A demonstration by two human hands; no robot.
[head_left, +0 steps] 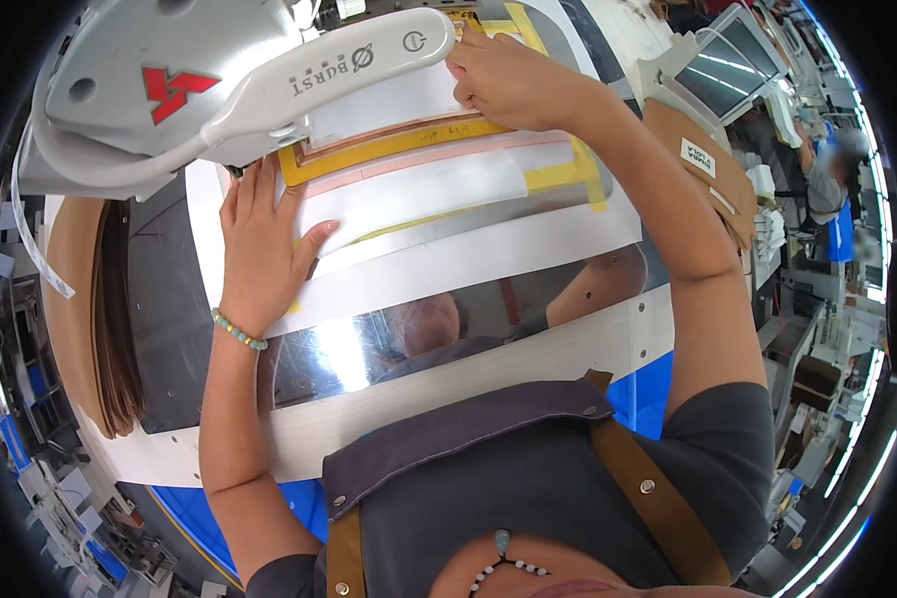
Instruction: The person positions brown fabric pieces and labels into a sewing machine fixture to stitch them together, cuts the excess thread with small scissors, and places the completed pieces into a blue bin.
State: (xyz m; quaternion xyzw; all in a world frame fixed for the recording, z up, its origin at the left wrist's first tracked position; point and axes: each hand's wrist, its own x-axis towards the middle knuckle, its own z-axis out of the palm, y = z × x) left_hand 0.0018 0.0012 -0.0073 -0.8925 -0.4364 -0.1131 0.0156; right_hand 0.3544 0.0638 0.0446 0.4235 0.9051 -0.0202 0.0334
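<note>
A flat template with a yellow-taped frame [409, 148] lies on white sheets beneath a white machine head. My left hand [264, 234] rests flat by the frame's near left corner, fingers stretched forward and thumb out to the side. It holds nothing that I can see. My right hand [516, 82] is at the template's far right part, its fingers curled in beside the rounded end of a white lamp [369, 55]. What those fingers grip, if anything, is hidden. A white sheet [488, 249] extends from under the template toward me, over a shiny metal plate [439, 324].
The white machine head [120, 80] overhangs the work at the upper left. Brown curved panels [80, 319] stand at the left, and brown card pieces [693, 164] lie at the right. A screen [728, 70] stands behind those. Farther right is another person [832, 189].
</note>
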